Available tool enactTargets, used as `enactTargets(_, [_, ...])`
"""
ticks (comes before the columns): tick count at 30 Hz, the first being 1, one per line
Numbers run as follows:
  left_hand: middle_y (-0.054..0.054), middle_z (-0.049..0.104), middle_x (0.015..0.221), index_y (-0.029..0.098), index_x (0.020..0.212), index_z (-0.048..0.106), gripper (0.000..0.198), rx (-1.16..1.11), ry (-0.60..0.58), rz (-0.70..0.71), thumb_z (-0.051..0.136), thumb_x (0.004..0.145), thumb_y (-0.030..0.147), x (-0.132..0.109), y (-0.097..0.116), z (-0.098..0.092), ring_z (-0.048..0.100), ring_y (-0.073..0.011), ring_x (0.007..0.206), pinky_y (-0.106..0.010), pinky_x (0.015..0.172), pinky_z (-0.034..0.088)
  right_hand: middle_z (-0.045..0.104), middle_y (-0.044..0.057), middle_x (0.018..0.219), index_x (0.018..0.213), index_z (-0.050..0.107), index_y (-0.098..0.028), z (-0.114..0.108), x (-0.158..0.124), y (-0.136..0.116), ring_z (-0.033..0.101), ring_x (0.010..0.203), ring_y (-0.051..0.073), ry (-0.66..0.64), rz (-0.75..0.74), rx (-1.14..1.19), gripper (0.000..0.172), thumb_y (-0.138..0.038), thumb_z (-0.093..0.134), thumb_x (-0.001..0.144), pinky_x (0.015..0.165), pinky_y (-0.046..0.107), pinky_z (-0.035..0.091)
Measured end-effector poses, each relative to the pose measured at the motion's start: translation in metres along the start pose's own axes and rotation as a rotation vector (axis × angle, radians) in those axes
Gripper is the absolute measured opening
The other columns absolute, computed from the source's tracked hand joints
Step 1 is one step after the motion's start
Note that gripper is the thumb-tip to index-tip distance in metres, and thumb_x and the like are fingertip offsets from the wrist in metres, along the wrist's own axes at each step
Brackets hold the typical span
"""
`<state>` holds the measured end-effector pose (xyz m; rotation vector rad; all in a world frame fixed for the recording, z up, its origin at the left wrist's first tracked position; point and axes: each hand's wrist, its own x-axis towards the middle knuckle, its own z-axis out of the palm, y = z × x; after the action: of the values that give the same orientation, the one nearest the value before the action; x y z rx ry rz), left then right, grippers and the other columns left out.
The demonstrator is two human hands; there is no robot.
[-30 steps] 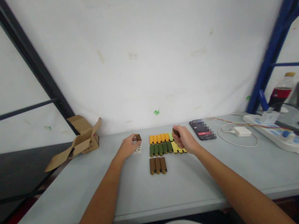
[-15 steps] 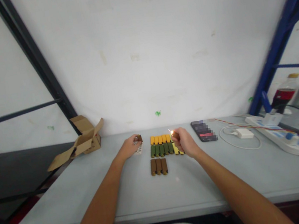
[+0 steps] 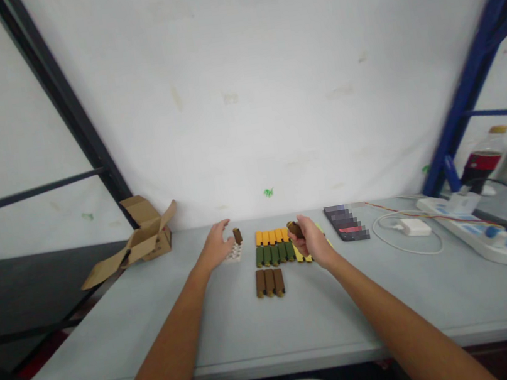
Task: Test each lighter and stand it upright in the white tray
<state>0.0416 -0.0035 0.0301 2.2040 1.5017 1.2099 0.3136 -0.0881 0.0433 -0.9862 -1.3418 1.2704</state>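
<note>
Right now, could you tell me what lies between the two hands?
Head view: an upright brown plastic lighter beside the left hand, then a row of orange lighters and a row of dark green lighters.

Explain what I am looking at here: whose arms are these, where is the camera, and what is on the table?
No machine here: a person works with two bare hands. The one picture comes from a camera worn on the head, looking forward and down, so both forearms reach in from the bottom. On the grey table lie rows of what look like lighters: an orange row, a green row, some yellow ones partly behind the right hand, and three brown ones nearest the person. The right hand is closed around a brown lighter. The left hand is open beside another brown piece standing upright by a small white block. To the sides sit a cardboard box, a phone, a white charger and a power strip.
</note>
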Motion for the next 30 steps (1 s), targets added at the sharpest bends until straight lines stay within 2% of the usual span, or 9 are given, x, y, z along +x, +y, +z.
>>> enactTargets(2, [-0.013,0.065,0.111,0.013,0.110,0.064,0.033,-0.013,0.154,0.091,0.052,0.082,0.028,-0.001,0.014,-0.005,0.061,-0.0249,0.102,-0.041,0.098,0.046,0.028,-0.007,0.047,0.063,0.044,-0.021,0.005,-0.001,-0.001,0.019,0.038,0.006,0.039,-0.007,0.034,0.057,-0.075,0.036,0.081,0.038,0.021,0.013])
enactTargets(4, [-0.010,0.066,0.100,0.016,0.100,0.067,0.028,-0.078,0.175,0.171,0.047,0.090,0.034,-0.005,0.034,-0.006,0.061,-0.0226,0.093,-0.038,0.092,0.048,0.031,-0.008,0.048,0.069,0.046,-0.021,0.010,-0.002,-0.002,0.021,0.039,0.006,0.058,-0.026,0.069,0.058,-0.077,0.039,0.081,0.038,0.020,0.016])
enactTargets(9, [-0.008,0.070,0.100,0.019,0.107,0.068,0.034,-0.319,-0.158,0.269,0.060,0.085,0.044,-0.027,0.089,0.022,0.063,-0.0225,0.092,-0.035,0.085,0.051,0.035,-0.011,0.055,0.098,0.037,-0.027,0.025,-0.011,0.001,0.027,0.041,0.008,0.011,-0.061,0.087,0.056,-0.081,0.039,0.082,0.040,0.018,0.022])
enactTargets(11, [-0.008,0.072,0.097,0.019,0.106,0.069,0.034,-0.380,-0.265,0.249,0.059,0.087,0.046,-0.033,0.103,0.034,0.065,-0.0227,0.090,-0.035,0.084,0.052,0.039,-0.010,0.059,0.102,0.033,-0.028,0.029,-0.014,0.003,0.032,0.042,0.009,-0.021,-0.057,0.013,0.055,-0.079,0.039,0.084,0.040,0.019,0.025])
enactTargets(13, [-0.008,0.073,0.093,0.019,0.102,0.071,0.033,-0.415,-0.297,0.244,0.057,0.089,0.045,-0.034,0.107,0.038,0.066,-0.0220,0.086,-0.034,0.082,0.053,0.044,-0.008,0.063,0.109,0.030,-0.027,0.031,-0.015,0.004,0.039,0.045,0.011,-0.055,-0.062,-0.055,0.055,-0.077,0.036,0.087,0.042,0.021,0.029])
enactTargets(17, [-0.007,0.074,0.088,0.018,0.094,0.073,0.027,-0.375,-0.100,0.241,0.065,0.084,0.041,-0.020,0.085,0.014,0.066,-0.0193,0.078,-0.031,0.076,0.052,0.056,0.000,0.085,0.126,0.022,-0.024,0.027,-0.014,0.005,0.056,0.067,0.016,-0.013,-0.164,-0.203,0.053,-0.066,0.033,0.095,0.058,0.027,0.043])
enactTargets(22, [-0.004,0.073,0.076,0.017,0.095,0.071,0.029,-0.287,0.046,0.103,0.072,0.076,0.040,0.000,0.036,-0.015,0.064,-0.0172,0.068,-0.030,0.072,0.051,0.056,0.002,0.091,0.130,0.023,-0.020,0.016,-0.011,0.006,0.056,0.076,0.017,0.069,-0.207,-0.400,0.047,-0.054,0.032,0.099,0.070,0.031,0.045])
enactTargets(26, [-0.001,0.072,0.072,0.019,0.086,0.066,0.029,-0.230,0.012,0.065,0.077,0.068,0.038,0.002,0.014,-0.011,0.066,-0.0174,0.068,-0.029,0.070,0.051,0.058,0.002,0.093,0.122,0.040,-0.019,0.012,-0.011,0.003,0.056,0.077,0.016,0.015,-0.255,-0.545,0.036,-0.046,0.042,0.097,0.072,0.030,0.044])
enactTargets(30, [-0.001,0.073,0.070,0.020,0.081,0.062,0.024,-0.229,-0.067,0.043,0.076,0.069,0.037,-0.002,0.008,-0.002,0.067,-0.0175,0.065,-0.029,0.067,0.052,0.062,0.001,0.080,0.092,0.059,-0.018,0.012,-0.013,0.000,0.056,0.070,0.014,-0.200,-0.309,-0.768,0.012,-0.029,0.057,0.089,0.067,0.027,0.041])
